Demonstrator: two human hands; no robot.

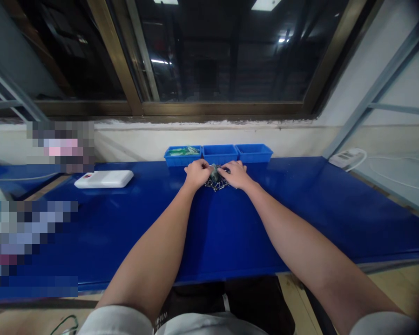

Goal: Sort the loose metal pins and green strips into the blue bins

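A small see-through greenish plastic bag [214, 174] is between my two hands, over a pile of small metal screws [215, 186] on the blue table. My left hand [197, 174] is closed, its thumb and fingertips pinching the bag's left side. From the right, my right hand [236, 175] pinches the bag's other side with thumb and forefinger. Both hands rest low, just in front of the row of blue bins. The fingers partly cover the bag, and what is inside it is too small to tell.
Along the wall stand a blue bin [183, 157] with green-and-white packets, a middle blue bin [219, 154] and a right blue bin [254, 153]. A white power bank-like box [104, 179] lies left on the blue table [226, 242]. A white power strip [348, 158] sits far right.
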